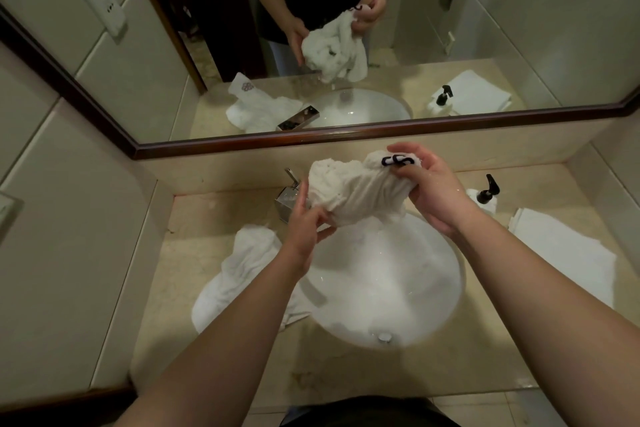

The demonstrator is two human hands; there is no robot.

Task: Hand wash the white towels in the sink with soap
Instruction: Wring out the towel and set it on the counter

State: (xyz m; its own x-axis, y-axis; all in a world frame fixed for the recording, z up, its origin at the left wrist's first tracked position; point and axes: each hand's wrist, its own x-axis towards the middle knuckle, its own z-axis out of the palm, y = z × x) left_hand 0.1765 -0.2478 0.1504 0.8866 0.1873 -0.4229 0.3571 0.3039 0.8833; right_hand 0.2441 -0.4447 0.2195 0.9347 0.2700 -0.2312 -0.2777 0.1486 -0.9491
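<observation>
Both hands [360, 208] lift towel [349, 191] (above sink [398, 288]).

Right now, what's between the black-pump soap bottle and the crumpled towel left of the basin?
Head view: the white round sink basin, with both hands wringing a white logo towel above it, between soap bottle and crumpled towel.

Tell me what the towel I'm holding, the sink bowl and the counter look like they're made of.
Towel: soft looped cotton terry, by its nubby, bunched folds, with a dark embroidered mark. Sink bowl: glossy white ceramic, judging by its highlights. Counter: polished beige stone, perhaps marble; faint mottling, though it could be imitation.
</observation>
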